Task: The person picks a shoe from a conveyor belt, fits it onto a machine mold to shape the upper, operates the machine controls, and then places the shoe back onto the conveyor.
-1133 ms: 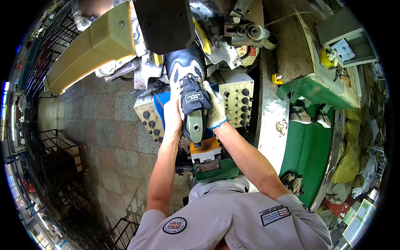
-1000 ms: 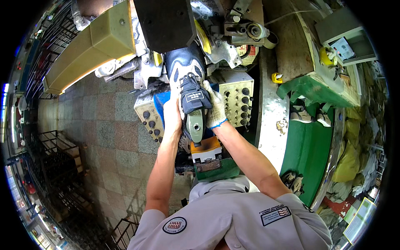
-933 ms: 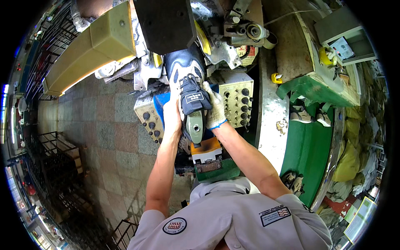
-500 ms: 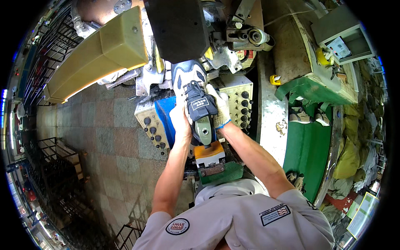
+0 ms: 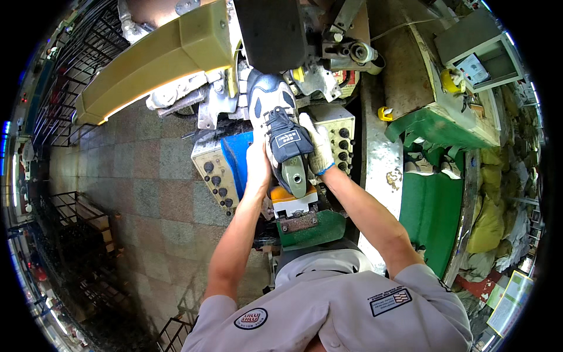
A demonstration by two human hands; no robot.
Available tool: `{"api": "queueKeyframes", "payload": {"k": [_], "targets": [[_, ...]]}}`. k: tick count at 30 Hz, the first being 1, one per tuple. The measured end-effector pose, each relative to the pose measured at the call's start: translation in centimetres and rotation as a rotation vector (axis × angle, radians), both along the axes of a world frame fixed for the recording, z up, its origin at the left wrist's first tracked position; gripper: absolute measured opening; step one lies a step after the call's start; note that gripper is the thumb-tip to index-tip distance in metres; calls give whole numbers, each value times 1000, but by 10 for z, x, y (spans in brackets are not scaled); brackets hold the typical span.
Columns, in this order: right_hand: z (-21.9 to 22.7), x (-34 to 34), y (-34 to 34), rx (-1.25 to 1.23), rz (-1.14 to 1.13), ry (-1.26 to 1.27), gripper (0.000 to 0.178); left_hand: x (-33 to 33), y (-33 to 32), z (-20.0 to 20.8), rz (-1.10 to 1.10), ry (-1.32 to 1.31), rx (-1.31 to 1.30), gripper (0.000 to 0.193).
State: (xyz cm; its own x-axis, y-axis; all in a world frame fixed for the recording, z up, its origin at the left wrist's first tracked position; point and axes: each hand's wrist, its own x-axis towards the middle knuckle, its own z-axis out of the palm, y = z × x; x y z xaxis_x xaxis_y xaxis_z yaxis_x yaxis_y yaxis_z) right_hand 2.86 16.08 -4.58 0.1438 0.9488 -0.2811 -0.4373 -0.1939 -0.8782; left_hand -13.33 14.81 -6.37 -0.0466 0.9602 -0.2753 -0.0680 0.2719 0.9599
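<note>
A white and dark-blue shoe upper (image 5: 272, 100) with black laces sits on a green last (image 5: 295, 179), its toe pointing away from me beneath a dark machine plate (image 5: 270, 35). Its padded dark tongue (image 5: 287, 141) lies folded back toward me. My bare left hand (image 5: 257, 164) is closed along the shoe's left side. On the right side, my right hand (image 5: 318, 144), in a whitish knit glove with a blue cuff, grips it too; the fingers beneath are hidden. The last's heel end overhangs an orange-topped machine pad (image 5: 281, 193).
A curved yellow-tan machine cover (image 5: 158, 64) reaches out at upper left. Control boxes with black knobs flank the shoe, one left (image 5: 214, 176) and one right (image 5: 337, 132). Shoes lie on a green surface (image 5: 431, 217) at right, beside a worn bench (image 5: 404, 76). Dark racks (image 5: 70, 234) stand at left.
The shoe has shifted slightly, and the last's heel end now overlaps the orange pad. Both hands keep their hold. The whole view has also shifted a little.
</note>
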Motion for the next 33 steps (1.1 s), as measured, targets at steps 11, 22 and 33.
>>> {"api": "queueKeyframes", "payload": {"k": [11, 22, 33], "targets": [[-60, 153, -155, -224, -177, 127, 45, -8, -155, -160, 71, 761, 180, 78], [-53, 169, -168, -247, -12, 21, 41, -56, -145, -89, -74, 803, -167, 66], [119, 48, -161, 367, 456, -67, 96, -71, -192, 187, 103, 146, 44, 44]]}}
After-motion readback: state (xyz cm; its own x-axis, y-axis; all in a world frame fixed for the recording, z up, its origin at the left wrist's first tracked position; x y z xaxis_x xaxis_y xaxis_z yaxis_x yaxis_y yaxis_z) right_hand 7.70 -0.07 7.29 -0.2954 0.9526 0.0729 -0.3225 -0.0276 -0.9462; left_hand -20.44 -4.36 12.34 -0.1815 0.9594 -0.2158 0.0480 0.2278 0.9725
